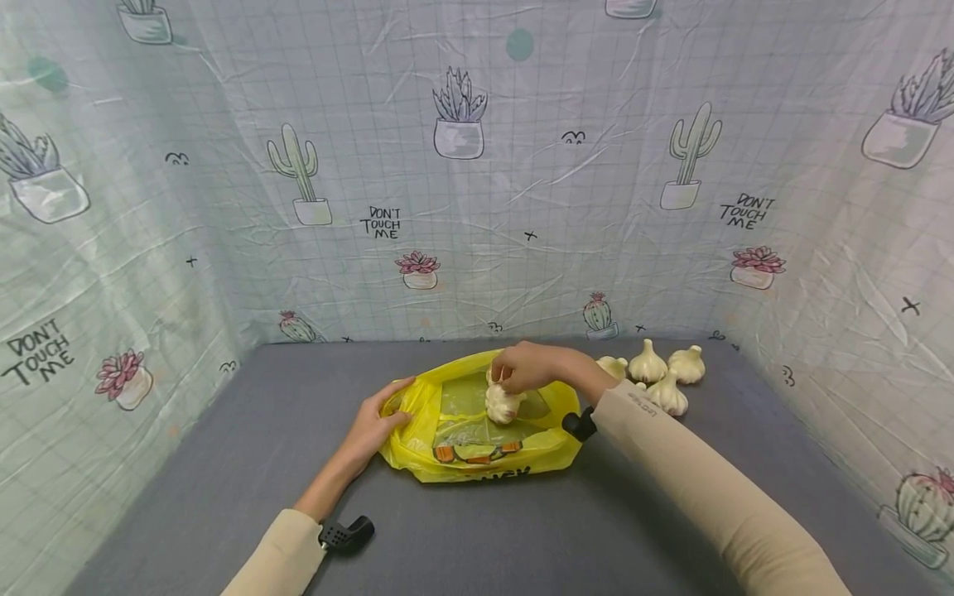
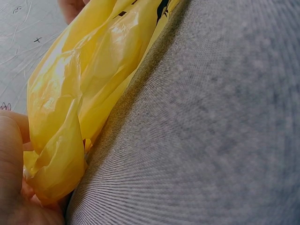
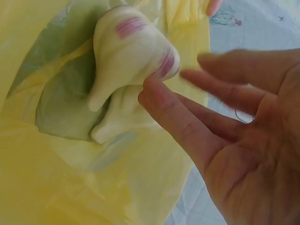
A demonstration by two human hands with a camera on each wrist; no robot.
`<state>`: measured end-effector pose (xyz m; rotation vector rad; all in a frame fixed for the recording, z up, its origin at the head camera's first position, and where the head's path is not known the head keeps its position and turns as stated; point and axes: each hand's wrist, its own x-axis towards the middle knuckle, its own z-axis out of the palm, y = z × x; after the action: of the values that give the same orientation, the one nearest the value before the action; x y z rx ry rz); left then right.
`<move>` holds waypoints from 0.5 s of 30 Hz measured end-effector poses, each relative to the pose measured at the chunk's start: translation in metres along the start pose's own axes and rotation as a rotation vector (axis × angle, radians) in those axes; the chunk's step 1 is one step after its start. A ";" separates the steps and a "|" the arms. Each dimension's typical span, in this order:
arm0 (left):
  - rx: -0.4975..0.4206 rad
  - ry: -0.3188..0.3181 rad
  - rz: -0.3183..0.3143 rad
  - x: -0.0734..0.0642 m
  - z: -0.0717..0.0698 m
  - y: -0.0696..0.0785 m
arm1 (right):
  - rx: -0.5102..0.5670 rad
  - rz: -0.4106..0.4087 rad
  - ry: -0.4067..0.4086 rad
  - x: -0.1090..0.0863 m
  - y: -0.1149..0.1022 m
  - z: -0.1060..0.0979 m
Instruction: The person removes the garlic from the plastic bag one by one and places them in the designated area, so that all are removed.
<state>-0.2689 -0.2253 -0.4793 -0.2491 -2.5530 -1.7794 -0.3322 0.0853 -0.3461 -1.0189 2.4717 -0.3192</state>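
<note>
— How is the left hand [image 1: 370,422]?
— It pinches the yellow bag [image 1: 421,414].
— And the right hand [image 1: 531,366]?
— Its fingers are spread, just beside two garlic bulbs [image 3: 129,47] inside the bag; other bulbs [image 1: 647,366] lie to its right.

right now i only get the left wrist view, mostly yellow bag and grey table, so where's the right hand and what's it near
Observer: The right hand is over the open mouth of the yellow bag, fingertips right at a garlic bulb; I can't tell how firmly they touch it.
Operator: any other bulb by that one
Observer: Yes, the right wrist view shows a second bulb, partly hidden behind the first.
Operator: and anything outside the bag
Observer: At least four loose bulbs on the grey table, to the right of the bag in the head view.
</note>
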 end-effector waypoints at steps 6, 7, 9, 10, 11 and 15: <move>0.007 0.000 -0.002 0.000 0.001 0.001 | -0.044 0.042 -0.025 0.003 0.001 -0.001; 0.007 0.001 -0.003 0.000 0.001 0.001 | -0.047 0.046 -0.032 0.003 0.001 -0.001; 0.011 0.002 -0.006 0.000 0.001 0.002 | -0.045 0.053 -0.044 0.004 0.001 -0.001; 0.010 0.002 -0.007 0.000 0.001 0.002 | -0.041 0.054 -0.050 0.004 0.001 0.000; 0.008 0.003 -0.008 0.000 0.001 0.002 | -0.043 0.055 -0.057 0.005 0.001 0.001; 0.004 0.004 -0.006 0.000 0.001 0.002 | -0.071 0.060 -0.082 0.009 -0.002 0.004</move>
<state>-0.2684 -0.2233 -0.4775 -0.2385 -2.5571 -1.7746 -0.3349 0.0776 -0.3518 -0.9646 2.4492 -0.1692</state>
